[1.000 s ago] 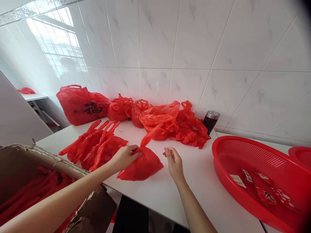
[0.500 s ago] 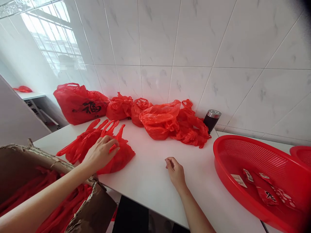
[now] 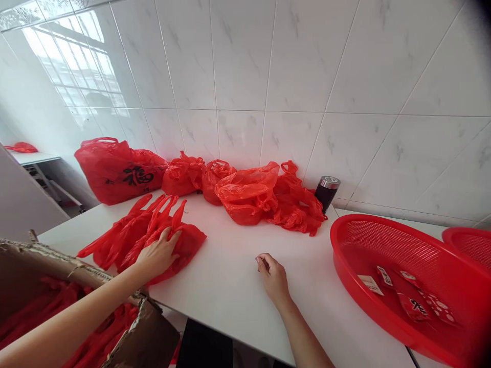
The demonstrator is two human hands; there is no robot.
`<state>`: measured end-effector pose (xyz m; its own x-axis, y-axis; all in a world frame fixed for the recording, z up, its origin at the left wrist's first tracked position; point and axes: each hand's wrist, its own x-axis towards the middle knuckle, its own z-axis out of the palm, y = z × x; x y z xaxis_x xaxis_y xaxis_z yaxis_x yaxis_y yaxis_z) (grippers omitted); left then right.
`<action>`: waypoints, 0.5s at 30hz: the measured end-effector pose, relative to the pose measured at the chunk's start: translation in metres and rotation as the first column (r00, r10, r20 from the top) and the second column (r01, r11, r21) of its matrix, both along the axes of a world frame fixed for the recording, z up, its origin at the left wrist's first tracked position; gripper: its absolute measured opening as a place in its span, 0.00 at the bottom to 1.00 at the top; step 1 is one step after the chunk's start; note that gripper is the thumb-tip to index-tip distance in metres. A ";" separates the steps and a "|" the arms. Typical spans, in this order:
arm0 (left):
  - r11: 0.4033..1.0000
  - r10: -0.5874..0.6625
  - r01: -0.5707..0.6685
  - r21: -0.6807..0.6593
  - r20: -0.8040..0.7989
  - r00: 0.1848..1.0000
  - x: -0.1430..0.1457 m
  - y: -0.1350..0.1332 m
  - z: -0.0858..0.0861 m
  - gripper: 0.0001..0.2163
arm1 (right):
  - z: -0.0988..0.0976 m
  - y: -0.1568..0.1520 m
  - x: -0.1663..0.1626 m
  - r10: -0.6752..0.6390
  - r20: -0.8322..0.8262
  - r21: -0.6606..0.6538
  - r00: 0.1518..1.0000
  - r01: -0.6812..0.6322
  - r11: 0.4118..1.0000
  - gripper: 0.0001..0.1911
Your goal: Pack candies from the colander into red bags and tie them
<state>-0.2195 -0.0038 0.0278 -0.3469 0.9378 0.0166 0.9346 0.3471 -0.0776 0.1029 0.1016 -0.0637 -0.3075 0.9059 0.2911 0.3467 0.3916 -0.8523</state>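
My left hand (image 3: 160, 254) rests on a red plastic bag (image 3: 187, 244) at the left of the white table (image 3: 220, 286). Its fingers are apart and bent over the bag, not visibly gripping it. More red bags (image 3: 128, 230) lie bunched beside it, their handles pointing towards the wall. Over the middle of the table is my right hand (image 3: 274, 278), its fingers curled together and nothing showing in them. At the lower left, under my left forearm, a cardboard box (image 3: 157, 332) holds a heap of red plastic.
Along the tiled wall stand a large red bag with black writing (image 3: 118, 174), several knotted red bags (image 3: 245, 197) and a dark flask (image 3: 327, 191). To the right, a red perforated basket (image 3: 368, 232) contains several small packets (image 3: 414, 306). Another red basket (image 3: 466, 243) is partly visible behind.
My left hand has come down onto the red bag from just above it, its fingers spreading. My right hand keeps its curled shape. The whole view has shifted slightly.
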 end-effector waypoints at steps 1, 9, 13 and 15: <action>1.000 -0.005 0.005 -0.001 -0.014 1.000 0.005 -0.001 0.002 0.28 | 0.000 0.000 0.000 -0.001 0.010 0.007 1.000 0.000 1.000 0.20; 0.947 -0.319 0.322 0.011 0.173 0.932 0.074 -0.017 0.025 0.25 | 0.005 -0.002 0.000 0.007 0.059 0.001 0.998 -0.007 1.000 0.17; 0.920 -0.190 0.306 -0.245 0.405 0.895 0.086 -0.013 0.027 0.29 | 0.006 -0.005 -0.001 0.013 0.068 0.021 0.998 -0.015 1.000 0.16; 0.910 -0.184 0.318 -0.267 0.426 0.886 0.092 -0.007 0.032 0.29 | 0.009 0.001 0.001 0.025 0.083 0.029 0.996 -0.028 0.999 0.17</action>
<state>-0.1279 -0.0106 0.0594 -0.0149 0.9232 -0.3840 0.9645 0.1146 0.2379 0.1035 0.1025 -0.0549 -0.3553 0.8883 0.2909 0.4048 0.4268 -0.8087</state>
